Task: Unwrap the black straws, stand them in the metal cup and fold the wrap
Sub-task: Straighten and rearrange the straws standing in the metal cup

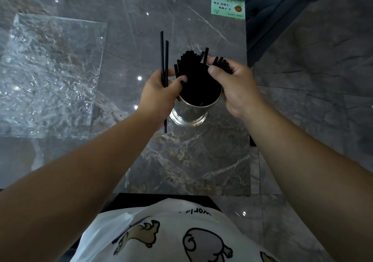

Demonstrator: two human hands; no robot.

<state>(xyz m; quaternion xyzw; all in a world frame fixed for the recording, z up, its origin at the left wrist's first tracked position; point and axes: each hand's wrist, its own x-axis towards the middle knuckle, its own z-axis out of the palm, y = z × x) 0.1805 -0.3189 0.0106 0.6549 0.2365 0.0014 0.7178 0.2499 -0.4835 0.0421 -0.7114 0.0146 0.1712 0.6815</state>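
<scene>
A shiny metal cup [188,115] stands upright in the middle of the grey marble table [193,164]. A dense bunch of black straws [196,79] fills it and sticks out above the rim. My left hand [159,96] is at the cup's left side and grips two long black straws [164,59] that point up and away, outside the cup. My right hand [235,89] is at the cup's right rim and curls round a few straw tops [222,62]. The clear plastic wrap [50,75] lies spread flat and crinkled on the table's left part.
A green and white card [228,7] lies at the table's far right corner. The table's right edge runs just beyond my right hand, with grey floor tiles and a dark blue seat [282,3] past it. My white printed shirt fills the bottom of the view.
</scene>
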